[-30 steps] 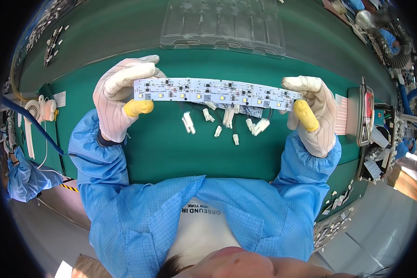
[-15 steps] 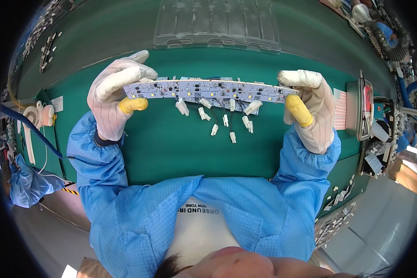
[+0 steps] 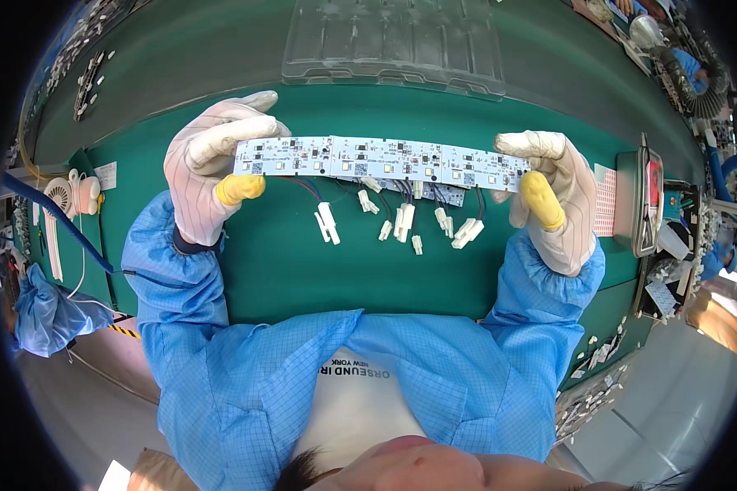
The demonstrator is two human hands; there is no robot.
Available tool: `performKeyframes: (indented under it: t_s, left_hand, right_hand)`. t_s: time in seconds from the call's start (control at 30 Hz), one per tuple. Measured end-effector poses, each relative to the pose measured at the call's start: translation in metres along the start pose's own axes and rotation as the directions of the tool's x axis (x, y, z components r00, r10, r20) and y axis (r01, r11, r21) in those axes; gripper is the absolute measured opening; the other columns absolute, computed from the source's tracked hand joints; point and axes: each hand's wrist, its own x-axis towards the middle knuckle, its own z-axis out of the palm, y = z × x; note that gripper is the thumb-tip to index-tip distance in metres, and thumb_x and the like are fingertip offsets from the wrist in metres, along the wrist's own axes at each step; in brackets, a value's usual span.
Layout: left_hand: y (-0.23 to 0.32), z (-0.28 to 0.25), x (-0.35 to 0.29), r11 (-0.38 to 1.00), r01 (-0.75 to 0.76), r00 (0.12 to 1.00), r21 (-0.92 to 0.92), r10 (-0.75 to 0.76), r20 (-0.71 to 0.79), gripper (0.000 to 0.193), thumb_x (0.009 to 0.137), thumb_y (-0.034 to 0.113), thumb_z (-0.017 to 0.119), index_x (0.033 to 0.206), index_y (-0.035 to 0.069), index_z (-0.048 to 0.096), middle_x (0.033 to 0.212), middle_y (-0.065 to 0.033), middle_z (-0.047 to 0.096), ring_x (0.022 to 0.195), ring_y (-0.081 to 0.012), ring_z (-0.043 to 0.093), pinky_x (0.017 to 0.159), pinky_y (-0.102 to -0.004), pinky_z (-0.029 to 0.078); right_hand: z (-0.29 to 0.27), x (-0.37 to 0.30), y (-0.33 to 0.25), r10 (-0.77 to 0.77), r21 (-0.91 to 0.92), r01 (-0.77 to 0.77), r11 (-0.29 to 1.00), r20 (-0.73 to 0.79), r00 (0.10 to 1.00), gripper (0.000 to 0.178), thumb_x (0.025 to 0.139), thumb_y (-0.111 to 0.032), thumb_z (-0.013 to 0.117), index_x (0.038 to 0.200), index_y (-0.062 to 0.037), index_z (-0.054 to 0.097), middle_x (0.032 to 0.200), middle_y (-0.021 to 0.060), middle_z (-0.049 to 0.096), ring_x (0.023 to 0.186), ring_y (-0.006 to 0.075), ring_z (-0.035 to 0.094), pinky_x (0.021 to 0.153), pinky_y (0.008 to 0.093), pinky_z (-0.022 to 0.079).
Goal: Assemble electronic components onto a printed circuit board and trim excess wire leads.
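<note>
A long white circuit board strip [image 3: 385,158] with small LEDs is held up level above the green mat, its component face toward me. My left hand [image 3: 209,155], in a striped white glove with a yellow thumb cover, pinches its left end. The right end is gripped by my right hand [image 3: 553,184], gloved the same way, thumb in front and fingers behind. White plug connectors [image 3: 404,221] on thin wires show below the strip. Part of another board [image 3: 453,195] peeks out behind it; the strip hides the rest.
Beyond the green mat [image 3: 344,274] lies a clear plastic tray [image 3: 393,69]. A small white fan [image 3: 56,213] stands at the left, near a blue hose [image 3: 53,209]. On the right are a metal box [image 3: 633,196] and a red-and-white label sheet [image 3: 604,200].
The strip has tilted, so more of its face shows. Its wires and connectors at both ends now hang lower and further apart. Both hands still grip the ends.
</note>
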Motion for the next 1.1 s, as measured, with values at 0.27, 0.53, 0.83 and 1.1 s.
performKeyframes:
  t_s: [0.27, 0.53, 0.83, 1.1]
  left_hand:
    - [-0.006, 0.002, -0.001, 0.994, -0.058, 0.998, 0.089, 0.061, -0.029, 0.053, 0.079, 0.046, 0.066, 0.108, 0.001, 0.061, 0.087, -0.0144, 0.065, 0.082, -0.0235, 0.063, 0.095, -0.0514, 0.043]
    - [-0.014, 0.000, -0.005, 0.995, -0.057, 0.998, 0.081, 0.059, -0.016, 0.055, 0.080, 0.045, 0.066, 0.116, 0.004, 0.057, 0.091, -0.0167, 0.064, 0.086, -0.0261, 0.062, 0.096, -0.0522, 0.042]
    - [-0.005, 0.003, -0.003, 0.922, 0.377, 0.925, 0.086, -0.379, 0.007, 0.061, 0.080, 0.051, 0.064, 0.114, 0.001, 0.060, 0.099, -0.0168, 0.063, 0.094, -0.0215, 0.062, 0.085, -0.0320, 0.050]
    - [-0.008, 0.007, -0.010, 0.971, 0.226, 0.971, 0.075, -0.218, -0.102, 0.065, 0.077, 0.049, 0.067, 0.116, -0.001, 0.058, 0.113, -0.0202, 0.060, 0.095, -0.0231, 0.063, 0.084, -0.0320, 0.050]
  right_hand:
    - [0.006, -0.001, 0.000, -0.076, -0.007, 0.076, 0.997, -0.085, 0.993, 0.041, 0.082, -0.022, 0.071, 0.110, 0.0028, 0.056, 0.092, 0.0096, 0.064, 0.057, 0.0046, 0.048, 0.047, 0.0177, 0.035]
    - [0.002, -0.002, -0.005, 0.008, -0.098, -0.015, 0.995, -0.064, 0.998, 0.047, 0.079, -0.026, 0.073, 0.110, 0.0040, 0.055, 0.093, 0.0097, 0.062, 0.070, 0.0101, 0.059, 0.047, 0.0176, 0.038]
    - [-0.003, -0.001, -0.003, -0.162, 0.037, 0.160, 0.986, 0.051, 0.986, 0.046, 0.085, -0.033, 0.065, 0.113, 0.0023, 0.055, 0.089, 0.0097, 0.064, 0.065, 0.0082, 0.055, 0.053, 0.0187, 0.041]
    - [-0.001, -0.001, -0.001, -0.143, -0.032, 0.142, 0.989, 0.001, 0.990, 0.052, 0.082, -0.034, 0.069, 0.115, 0.0039, 0.053, 0.097, 0.0108, 0.063, 0.064, 0.0057, 0.052, 0.047, 0.0172, 0.037]
